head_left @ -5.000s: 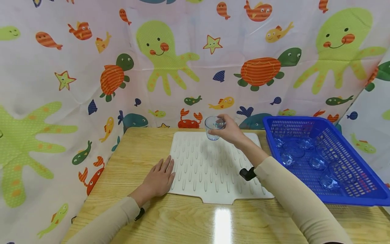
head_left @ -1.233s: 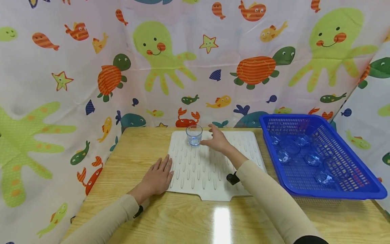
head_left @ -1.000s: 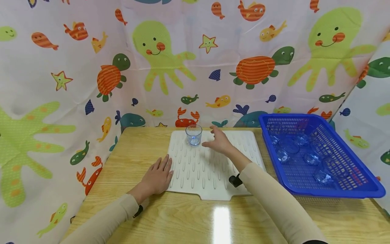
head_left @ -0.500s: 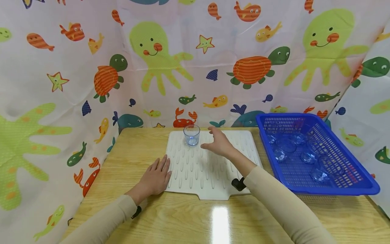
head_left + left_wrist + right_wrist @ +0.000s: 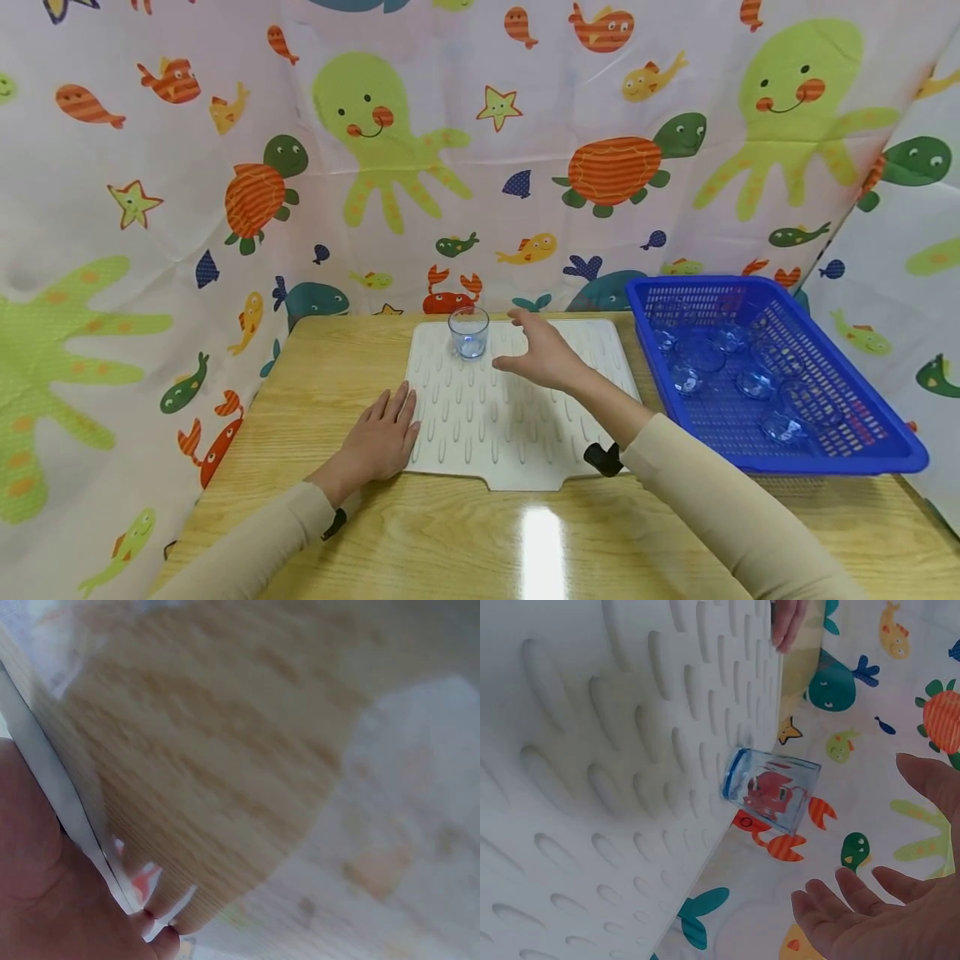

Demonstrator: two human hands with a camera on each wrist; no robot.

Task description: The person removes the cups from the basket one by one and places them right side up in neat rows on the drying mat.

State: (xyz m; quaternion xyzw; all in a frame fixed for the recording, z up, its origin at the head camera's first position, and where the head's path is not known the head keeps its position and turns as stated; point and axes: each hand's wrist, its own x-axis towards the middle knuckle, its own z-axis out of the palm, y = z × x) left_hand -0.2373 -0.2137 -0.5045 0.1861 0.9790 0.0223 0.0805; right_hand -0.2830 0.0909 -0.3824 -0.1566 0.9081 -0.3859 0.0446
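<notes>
A clear drinking glass (image 5: 469,335) with a bluish base stands upright near the back left corner of a white ridged draining board (image 5: 517,433). Just right of the glass is my right hand (image 5: 543,354), thumb and fingers spread apart with nothing between them. The right wrist view shows the same gap between the glass (image 5: 774,789) and the right hand (image 5: 877,900). My left hand (image 5: 378,433) lies flat at the board's left edge, its fingers straight. In the left wrist view, part of the left hand (image 5: 52,900) shows beside the board's rim.
On the right stands a blue plastic basket (image 5: 795,467) with several clear glasses (image 5: 757,383) inside. Everything rests on a wooden table (image 5: 420,533). A curtain (image 5: 480,192) printed with sea animals hangs behind and at both sides.
Five seconds ago my right hand held the glass above the board. The glass now stands on the board, released, and the hand has drawn slightly right of it. My left hand stays put.
</notes>
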